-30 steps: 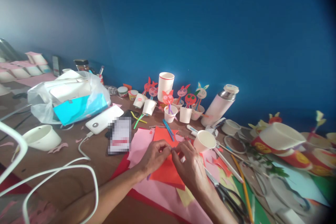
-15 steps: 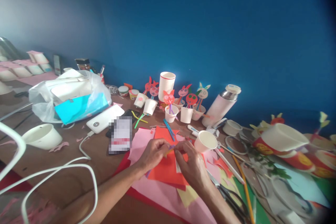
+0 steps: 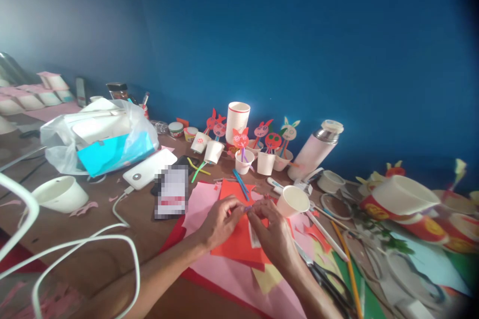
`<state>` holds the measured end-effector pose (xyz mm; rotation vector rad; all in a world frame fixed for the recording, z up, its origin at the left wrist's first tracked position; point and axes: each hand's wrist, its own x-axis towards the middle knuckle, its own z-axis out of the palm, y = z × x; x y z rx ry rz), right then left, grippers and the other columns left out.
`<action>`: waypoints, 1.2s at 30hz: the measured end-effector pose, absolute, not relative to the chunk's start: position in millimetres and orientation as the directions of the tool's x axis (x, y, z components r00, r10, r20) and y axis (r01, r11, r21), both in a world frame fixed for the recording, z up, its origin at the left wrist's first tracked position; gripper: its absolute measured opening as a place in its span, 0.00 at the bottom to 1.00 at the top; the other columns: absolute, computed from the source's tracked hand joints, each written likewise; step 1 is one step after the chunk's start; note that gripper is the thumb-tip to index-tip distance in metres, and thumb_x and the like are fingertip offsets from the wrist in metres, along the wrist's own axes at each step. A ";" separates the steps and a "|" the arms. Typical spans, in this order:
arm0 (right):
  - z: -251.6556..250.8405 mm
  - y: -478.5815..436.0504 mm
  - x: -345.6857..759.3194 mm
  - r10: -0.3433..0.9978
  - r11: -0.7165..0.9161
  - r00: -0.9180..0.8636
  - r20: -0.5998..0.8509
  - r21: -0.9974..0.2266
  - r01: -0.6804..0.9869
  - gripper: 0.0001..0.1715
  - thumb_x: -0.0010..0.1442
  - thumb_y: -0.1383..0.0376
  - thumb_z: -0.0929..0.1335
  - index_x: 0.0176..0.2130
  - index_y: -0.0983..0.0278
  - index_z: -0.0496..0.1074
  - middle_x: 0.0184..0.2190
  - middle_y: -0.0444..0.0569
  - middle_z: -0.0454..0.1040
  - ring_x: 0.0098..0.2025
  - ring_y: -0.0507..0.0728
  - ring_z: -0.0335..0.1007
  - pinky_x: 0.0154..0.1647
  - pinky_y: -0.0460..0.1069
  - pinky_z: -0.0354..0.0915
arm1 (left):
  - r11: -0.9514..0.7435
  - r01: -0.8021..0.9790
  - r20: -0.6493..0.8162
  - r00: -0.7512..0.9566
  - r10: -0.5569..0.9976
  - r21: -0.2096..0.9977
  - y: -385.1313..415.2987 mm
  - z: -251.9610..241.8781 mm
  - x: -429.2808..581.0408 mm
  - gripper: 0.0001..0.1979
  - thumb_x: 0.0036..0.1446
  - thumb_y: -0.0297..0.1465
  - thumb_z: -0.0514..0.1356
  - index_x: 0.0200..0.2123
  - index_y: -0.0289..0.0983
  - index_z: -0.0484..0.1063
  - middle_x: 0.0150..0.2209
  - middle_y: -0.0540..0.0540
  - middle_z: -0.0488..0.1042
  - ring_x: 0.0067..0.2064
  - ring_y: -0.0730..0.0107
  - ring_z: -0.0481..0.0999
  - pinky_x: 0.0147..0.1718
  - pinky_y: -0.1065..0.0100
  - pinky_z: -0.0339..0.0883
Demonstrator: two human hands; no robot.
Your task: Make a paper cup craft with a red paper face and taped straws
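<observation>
My left hand and my right hand meet fingertip to fingertip above a sheet of red paper. Both pinch a small purple straw, mostly covered by the fingers. Just beyond them, blue straws lie across the red sheet. A white paper cup stands open right beside my right hand. Under the red sheet, pink paper is spread out. Black-handled scissors rest by my right forearm.
Small cups with paper animal faces on straws line the wall, near a taller cup stack and a thermos. Left are a phone, power bank, white cable and plastic bag. A yellow pencil lies right.
My fingertips have drawn closer together around the purple straw, and less of it shows. The left hand has shifted slightly; a yellowish bit beside it is now hidden.
</observation>
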<state>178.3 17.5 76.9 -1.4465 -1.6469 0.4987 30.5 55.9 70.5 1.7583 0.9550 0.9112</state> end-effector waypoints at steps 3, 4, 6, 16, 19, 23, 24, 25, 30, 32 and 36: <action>77.3 16.8 177.8 0.942 0.228 0.056 0.332 -0.752 0.619 0.10 0.57 0.66 0.63 0.24 0.62 0.64 0.28 0.45 0.68 0.32 0.55 0.67 0.34 0.48 0.62 | -0.319 0.224 0.195 0.444 0.875 0.921 54.4 70.8 30.2 0.15 0.61 0.35 0.49 0.26 0.35 0.66 0.26 0.51 0.61 0.27 0.75 0.61 0.26 0.74 0.55; 77.8 16.5 177.5 0.942 0.224 0.060 0.331 -0.750 0.623 0.10 0.57 0.66 0.63 0.24 0.62 0.64 0.28 0.45 0.68 0.31 0.54 0.67 0.34 0.48 0.62 | -0.325 0.223 0.199 0.450 0.871 0.919 54.0 70.9 30.1 0.14 0.61 0.35 0.49 0.27 0.35 0.67 0.27 0.51 0.62 0.28 0.74 0.61 0.27 0.73 0.55; 79.1 15.8 176.9 0.941 0.221 0.063 0.334 -0.742 0.633 0.10 0.57 0.66 0.63 0.24 0.61 0.63 0.28 0.45 0.67 0.31 0.54 0.67 0.34 0.48 0.62 | -0.334 0.218 0.206 0.457 0.865 0.917 53.2 71.2 30.1 0.14 0.62 0.35 0.49 0.29 0.34 0.68 0.28 0.50 0.63 0.28 0.74 0.63 0.28 0.73 0.56; 81.2 13.6 174.8 0.930 0.219 0.069 0.361 -0.694 0.686 0.11 0.57 0.66 0.62 0.24 0.62 0.64 0.28 0.47 0.68 0.31 0.55 0.67 0.33 0.48 0.62 | -0.350 0.219 0.219 0.461 0.860 0.911 53.1 71.6 30.5 0.11 0.59 0.35 0.54 0.29 0.34 0.69 0.28 0.50 0.64 0.29 0.74 0.63 0.26 0.73 0.54; 81.2 13.4 174.2 0.931 0.219 0.071 0.359 -0.701 0.678 0.11 0.57 0.66 0.62 0.24 0.62 0.65 0.29 0.47 0.69 0.32 0.55 0.67 0.34 0.49 0.63 | -0.359 0.216 0.231 0.458 0.859 0.908 54.4 69.4 30.2 0.12 0.60 0.35 0.53 0.29 0.34 0.69 0.28 0.50 0.63 0.28 0.74 0.63 0.27 0.73 0.55; 80.8 13.0 172.8 0.937 0.212 0.070 0.342 -0.717 0.664 0.10 0.58 0.66 0.62 0.25 0.62 0.65 0.29 0.47 0.69 0.32 0.55 0.67 0.34 0.49 0.62 | -0.384 0.199 0.266 0.444 0.855 0.902 55.5 67.1 30.1 0.14 0.61 0.33 0.51 0.25 0.34 0.66 0.26 0.51 0.62 0.28 0.74 0.62 0.29 0.73 0.56; 80.4 12.9 172.4 0.938 0.211 0.070 0.339 -0.721 0.660 0.10 0.58 0.66 0.62 0.25 0.62 0.65 0.29 0.47 0.69 0.32 0.56 0.67 0.34 0.49 0.62 | -0.383 0.197 0.268 0.439 0.858 0.902 55.4 66.8 30.3 0.13 0.61 0.32 0.51 0.25 0.34 0.66 0.25 0.51 0.61 0.28 0.75 0.62 0.28 0.73 0.56; 79.9 12.9 172.0 0.938 0.212 0.072 0.339 -0.725 0.655 0.10 0.58 0.66 0.62 0.25 0.62 0.65 0.29 0.48 0.69 0.33 0.56 0.67 0.34 0.49 0.62 | -0.377 0.196 0.265 0.433 0.861 0.905 55.3 66.6 30.6 0.13 0.60 0.32 0.51 0.24 0.34 0.66 0.25 0.51 0.61 0.28 0.75 0.62 0.27 0.73 0.55; 78.2 12.3 170.8 0.931 0.213 0.089 0.353 -0.727 0.653 0.10 0.58 0.66 0.62 0.25 0.62 0.64 0.29 0.49 0.70 0.34 0.57 0.67 0.37 0.51 0.63 | -0.317 0.171 0.227 0.405 0.886 0.933 53.7 68.0 32.6 0.11 0.59 0.31 0.52 0.26 0.33 0.67 0.26 0.51 0.64 0.28 0.75 0.62 0.28 0.74 0.56; 78.7 12.1 170.7 0.928 0.219 0.091 0.360 -0.728 0.649 0.09 0.58 0.66 0.62 0.26 0.62 0.64 0.30 0.49 0.70 0.34 0.57 0.67 0.36 0.51 0.63 | -0.296 0.160 0.214 0.396 0.893 0.942 53.2 68.7 32.9 0.11 0.59 0.31 0.53 0.27 0.33 0.68 0.26 0.51 0.64 0.28 0.75 0.62 0.28 0.74 0.57; 80.1 11.3 170.4 0.928 0.219 0.092 0.360 -0.731 0.647 0.09 0.58 0.65 0.62 0.26 0.62 0.64 0.29 0.48 0.70 0.32 0.56 0.67 0.34 0.51 0.63 | -0.286 0.139 0.213 0.390 0.896 0.948 52.6 68.4 33.3 0.10 0.59 0.31 0.53 0.27 0.33 0.68 0.26 0.51 0.64 0.28 0.76 0.63 0.28 0.75 0.57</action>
